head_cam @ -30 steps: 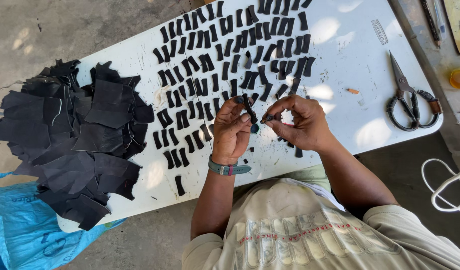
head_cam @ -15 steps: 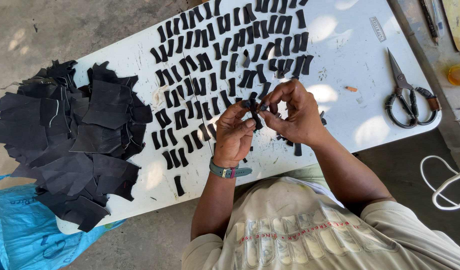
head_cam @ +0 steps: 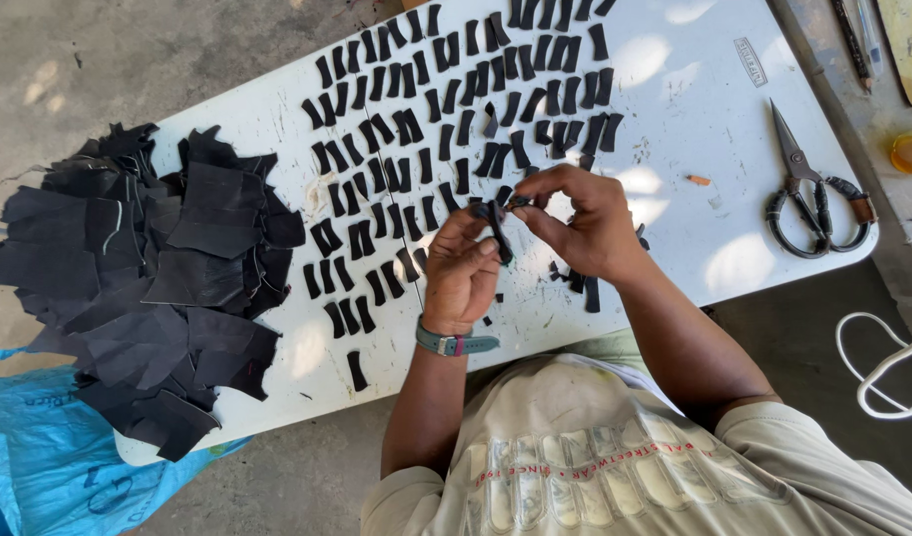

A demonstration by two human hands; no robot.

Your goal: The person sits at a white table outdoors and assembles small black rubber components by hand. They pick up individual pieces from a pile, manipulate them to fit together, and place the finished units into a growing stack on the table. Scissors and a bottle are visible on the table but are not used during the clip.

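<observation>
Now, hands: I am holding one small black strip [head_cam: 497,230] between both hands, above the white table [head_cam: 714,189].
Left hand [head_cam: 463,270]: fingers are pinching the strip's lower end, steadying it.
Right hand [head_cam: 580,220]: fingertips are closing on its top end, seemingly working it.
Rows of strips [head_cam: 456,109]: lying flat beyond my hands, spaced apart.
Black scrap pile [head_cam: 138,288]: sitting at the left end.
Scissors [head_cam: 811,194]: resting to the right, untouched.
</observation>
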